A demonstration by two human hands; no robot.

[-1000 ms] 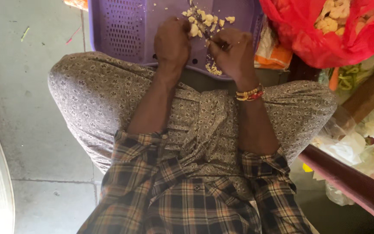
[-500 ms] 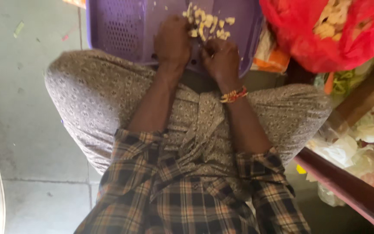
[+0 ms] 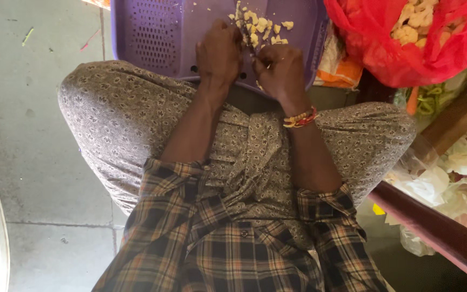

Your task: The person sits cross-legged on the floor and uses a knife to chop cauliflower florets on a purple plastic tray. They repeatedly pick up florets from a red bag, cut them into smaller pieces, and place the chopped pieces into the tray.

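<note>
1. Both grips are curled shut over the near edge of the purple perforated plastic tray (image 3: 158,38): the left hand (image 3: 218,53) is closed in a loose fist, and the right hand (image 3: 281,70) is closed beside it, fingers bent inward toward the left. What exactly is pinched between them is hidden by the knuckles, though a thin dark sliver shows in the gap between the hands.
2. Nearest the camera is the brown, blue and white checked shirt (image 3: 233,243), its sleeves rolled to the elbows.
3. Beyond it the grey patterned cloth wrap (image 3: 120,113) covers both bent knees, knotted at the middle between the forearms.
4. A red and yellow beaded bracelet (image 3: 300,118) circles the right wrist.
5. The tray rests against the lap, with small pale yellow chopped pieces (image 3: 260,26) scattered on it just past the fingertips of both hands.
6. To the right, a red plastic bag (image 3: 385,54) holds more pale pieces, and a dark wooden rail (image 3: 433,227) runs diagonally past clear and white plastic bags (image 3: 449,167).
7. Grey concrete floor (image 3: 28,135) lies to the left.
</note>
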